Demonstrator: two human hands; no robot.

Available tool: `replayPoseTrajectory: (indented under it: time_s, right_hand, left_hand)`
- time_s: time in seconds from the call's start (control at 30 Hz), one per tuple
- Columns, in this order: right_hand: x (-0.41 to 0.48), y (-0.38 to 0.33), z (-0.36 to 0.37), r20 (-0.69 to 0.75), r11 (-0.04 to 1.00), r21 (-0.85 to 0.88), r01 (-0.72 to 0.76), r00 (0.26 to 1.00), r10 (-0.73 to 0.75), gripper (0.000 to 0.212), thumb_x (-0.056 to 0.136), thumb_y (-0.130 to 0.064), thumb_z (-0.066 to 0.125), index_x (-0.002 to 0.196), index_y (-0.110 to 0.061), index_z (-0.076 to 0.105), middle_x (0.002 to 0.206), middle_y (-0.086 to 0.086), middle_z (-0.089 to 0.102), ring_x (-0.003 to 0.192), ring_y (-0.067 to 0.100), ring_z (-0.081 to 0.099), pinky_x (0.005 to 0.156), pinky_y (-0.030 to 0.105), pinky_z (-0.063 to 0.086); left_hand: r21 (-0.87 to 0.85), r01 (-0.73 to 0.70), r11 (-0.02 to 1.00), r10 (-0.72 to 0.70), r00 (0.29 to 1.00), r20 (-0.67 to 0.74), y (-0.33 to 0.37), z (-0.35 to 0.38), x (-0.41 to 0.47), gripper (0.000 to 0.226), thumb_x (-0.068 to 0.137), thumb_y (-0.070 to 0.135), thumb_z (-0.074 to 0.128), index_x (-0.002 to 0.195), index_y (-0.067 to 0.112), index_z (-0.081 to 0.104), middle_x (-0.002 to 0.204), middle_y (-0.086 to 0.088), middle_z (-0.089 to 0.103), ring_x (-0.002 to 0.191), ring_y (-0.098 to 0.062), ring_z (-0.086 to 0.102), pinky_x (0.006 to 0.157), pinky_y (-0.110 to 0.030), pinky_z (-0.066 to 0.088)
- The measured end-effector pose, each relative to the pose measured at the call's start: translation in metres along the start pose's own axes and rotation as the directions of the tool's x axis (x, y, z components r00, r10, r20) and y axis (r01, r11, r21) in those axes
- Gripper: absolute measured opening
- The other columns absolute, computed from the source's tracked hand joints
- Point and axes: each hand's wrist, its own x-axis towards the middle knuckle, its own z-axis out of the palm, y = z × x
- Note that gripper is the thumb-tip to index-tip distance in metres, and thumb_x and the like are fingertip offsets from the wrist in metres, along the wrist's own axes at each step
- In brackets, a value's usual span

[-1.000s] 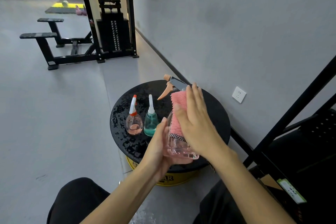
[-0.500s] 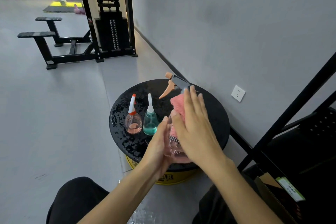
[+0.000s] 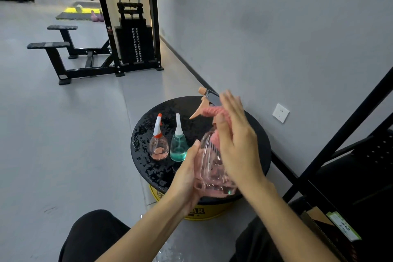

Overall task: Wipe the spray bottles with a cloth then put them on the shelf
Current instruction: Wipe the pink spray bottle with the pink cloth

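Black round worktop [image 3: 146,134] is sitting wet-speckled by the wall. Over its near edge, L hand [image 3: 185,178] is gripping the big clear pink spray bottle [image 3: 210,174], orange trigger up top. R hand [image 3: 238,144], fingers flat, is pressing the pink cloth [image 3: 209,110] on it, higher nr the neck vs half a sec ago. Cloth's mostly hidden behind that palm.

Mid-frame, the clear spray bottle [image 3: 212,170] tilts, pink cloth [image 3: 212,111] bunched at its neck; left of it, a small pink bottle [image 3: 158,148] and a teal bottle [image 3: 178,148] stand upright together.
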Motion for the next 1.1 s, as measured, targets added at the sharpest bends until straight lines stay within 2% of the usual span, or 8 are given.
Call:
replayPoseTrajectory:
  time_s: [0.13,0.27,0.33,0.47,0.57,0.73,0.97,1.1]
  right_hand:
    - [0.040,-0.005,-0.009,-0.116,0.993,0.048,-0.109,0.987,0.114,0.046,0.104,-0.030,0.034,0.149,-0.017,0.034,0.159,0.000,0.027,0.149,0.013,0.014,0.111,0.012,0.010]
    - [0.060,-0.013,-0.015,-0.235,0.992,0.076,-0.106,0.964,0.121,0.045,0.105,-0.029,0.033,0.147,-0.015,0.038,0.156,0.008,0.030,0.145,0.022,0.027,0.102,0.009,0.017]
    - [0.058,-0.015,-0.009,-0.174,0.996,0.011,-0.088,0.981,0.088,0.045,0.104,-0.031,0.033,0.146,-0.014,0.039,0.154,0.010,0.032,0.144,0.024,0.029,0.106,0.012,0.019]
    - [0.046,-0.008,0.004,0.121,0.940,-0.342,0.005,0.992,0.039,0.052,0.103,-0.041,0.028,0.150,-0.021,0.031,0.159,0.001,0.026,0.151,0.020,0.004,0.121,0.050,0.003]
    - [0.039,-0.004,0.003,0.312,0.845,-0.524,0.106,0.947,0.075,0.058,0.103,-0.043,0.022,0.155,-0.023,0.006,0.163,-0.003,-0.001,0.149,0.015,-0.015,0.117,0.048,-0.012]
    - [0.021,-0.007,0.000,0.496,0.820,-0.535,0.203,0.862,0.110,0.064,0.104,-0.040,0.020,0.151,-0.023,-0.020,0.158,-0.005,-0.028,0.143,0.012,-0.031,0.116,0.047,-0.018]
    - [0.048,-0.002,-0.008,0.451,0.805,-0.564,0.182,0.885,0.116,0.062,0.104,-0.035,0.020,0.152,-0.022,-0.017,0.158,-0.005,-0.028,0.144,0.013,-0.028,0.118,0.048,-0.015]
    - [0.040,-0.008,-0.006,0.527,0.794,-0.555,0.247,0.843,0.106,0.062,0.105,-0.036,0.020,0.152,-0.022,-0.017,0.158,-0.006,-0.028,0.143,0.012,-0.030,0.116,0.048,-0.018]
  left_hand:
    - [-0.015,0.057,0.998,-0.057,0.998,0.010,-0.008,0.005,-0.004,0.055,0.099,0.055,0.028,0.106,0.018,0.068,0.094,-0.007,0.078,0.081,-0.024,0.075,0.086,-0.058,0.053]
    - [-0.019,0.076,0.997,-0.076,0.997,-0.010,-0.010,0.003,-0.003,0.059,0.098,0.057,0.026,0.115,0.016,0.064,0.101,-0.010,0.077,0.084,-0.025,0.075,0.086,-0.060,0.052]
    - [-0.019,0.081,0.997,-0.081,0.997,-0.013,-0.010,0.003,-0.003,0.058,0.099,0.056,0.027,0.112,0.014,0.065,0.100,-0.011,0.077,0.084,-0.027,0.075,0.085,-0.058,0.054]
    - [-0.033,0.090,0.995,-0.091,0.996,-0.023,-0.007,0.005,-0.005,0.056,0.100,0.055,0.028,0.102,0.016,0.068,0.089,-0.010,0.077,0.077,-0.026,0.075,0.086,-0.056,0.053]
    - [-0.035,0.087,0.996,-0.088,0.995,-0.044,-0.006,0.002,-0.004,0.056,0.099,0.058,0.031,0.109,0.016,0.067,0.096,-0.009,0.077,0.086,-0.031,0.074,0.084,-0.058,0.054]
    - [0.012,0.043,0.999,-0.043,0.999,-0.028,-0.004,-0.003,-0.006,0.043,0.097,0.054,0.038,0.108,0.028,0.071,0.101,-0.006,0.077,0.091,-0.031,0.073,0.080,-0.057,0.057]
    - [0.072,0.072,0.995,-0.075,0.996,0.043,-0.010,0.002,-0.009,0.056,0.096,0.059,0.028,0.120,0.021,0.061,0.093,-0.007,0.078,0.072,-0.025,0.074,0.062,-0.042,0.059]
    - [0.075,0.050,0.996,-0.054,0.998,0.043,-0.007,0.004,-0.008,0.049,0.094,0.061,0.039,0.115,0.024,0.063,0.099,-0.008,0.077,0.078,-0.029,0.075,0.055,-0.040,0.059]
